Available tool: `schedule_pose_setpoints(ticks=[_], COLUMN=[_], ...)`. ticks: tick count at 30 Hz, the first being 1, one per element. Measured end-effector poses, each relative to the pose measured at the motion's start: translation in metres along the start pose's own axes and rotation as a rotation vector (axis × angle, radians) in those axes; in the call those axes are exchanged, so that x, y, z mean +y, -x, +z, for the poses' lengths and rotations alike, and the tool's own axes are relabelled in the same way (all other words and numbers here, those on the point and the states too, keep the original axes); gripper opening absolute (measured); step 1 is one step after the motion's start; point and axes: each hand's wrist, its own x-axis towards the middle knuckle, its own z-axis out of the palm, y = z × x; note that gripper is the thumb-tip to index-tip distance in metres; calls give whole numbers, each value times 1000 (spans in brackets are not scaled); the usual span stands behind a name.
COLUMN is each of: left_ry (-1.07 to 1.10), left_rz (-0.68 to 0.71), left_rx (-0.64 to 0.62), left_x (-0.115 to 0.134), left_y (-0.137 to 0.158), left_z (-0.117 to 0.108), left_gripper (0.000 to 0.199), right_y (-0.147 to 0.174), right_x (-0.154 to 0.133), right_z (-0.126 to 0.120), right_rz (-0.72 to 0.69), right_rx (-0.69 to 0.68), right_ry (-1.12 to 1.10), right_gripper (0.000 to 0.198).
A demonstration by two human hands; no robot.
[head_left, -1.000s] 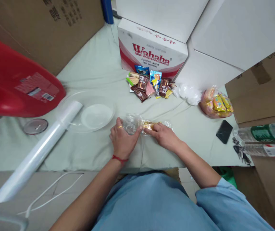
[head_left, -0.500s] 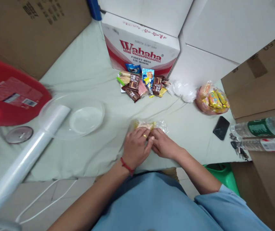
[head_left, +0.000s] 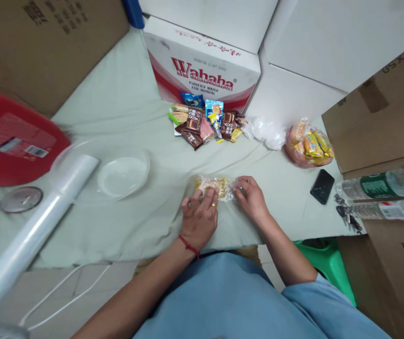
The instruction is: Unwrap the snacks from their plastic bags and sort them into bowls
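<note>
A bundle of yellow-gold snack packets [head_left: 222, 187] in clear plastic wrap lies flat on the cloth-covered table, close in front of me. My left hand [head_left: 201, 214], with a ring and a red wrist cord, holds the bundle down with bent fingers on its near left side. The thumb is tucked out of sight. At the other end, my right hand [head_left: 253, 197] is closed in a pinch on the loose edge of the clear wrap [head_left: 230, 194]. Part of the bundle is hidden beneath my left fingers.
Assorted snacks [head_left: 195, 120] lie before a Wahaba-style printed water carton [head_left: 205, 77]. Rightward are crumpled clear plastic [head_left: 267, 133], a bowl of yellow packets [head_left: 310, 160], a phone [head_left: 322, 186], keys [head_left: 348, 217] and bottles [head_left: 375, 186]. A film roll [head_left: 36, 235] overlaps a clear basin [head_left: 143, 181] at left.
My hands were together over the bundle and have moved apart. The right hand shifted right to the wrap's end; the left slid back, uncovering more of the bundle. The view shifted slightly.
</note>
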Motion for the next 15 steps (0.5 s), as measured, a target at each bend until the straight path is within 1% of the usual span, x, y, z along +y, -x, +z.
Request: schedule_pose_setpoints(ticks=[2, 5, 7, 9, 11, 13, 15], left_ry=[0, 38, 76, 125, 220, 345, 409], left_rz=[10, 54, 91, 115, 133, 153, 154], left_rx=[-20, -50, -66, -66, -54, -39, -5], left_x=[-1, -3, -6, -10, -18, -29, -43], left_y=[0, -4, -7, -5, 1, 13, 27], left_z=[3, 8, 11, 10, 3, -7, -17], left_gripper=[45, 40, 34, 32, 33, 32, 31], right_y=[-8, -21, -30, -38, -40, -36, -27], right_x=[-17, -52, -74, -90, -97, -97, -95], right_z=[-7, -7, 3, 18, 31, 39, 44], right_rz=[-27, -102, -134, -143, -168, -221, -269], right_rx=[-34, -111, -184, -246, -273, -259, -218], right_ry=[-39, 34, 110, 151, 160, 175, 209], right_gripper=[17, 17, 20, 21, 21, 22, 34])
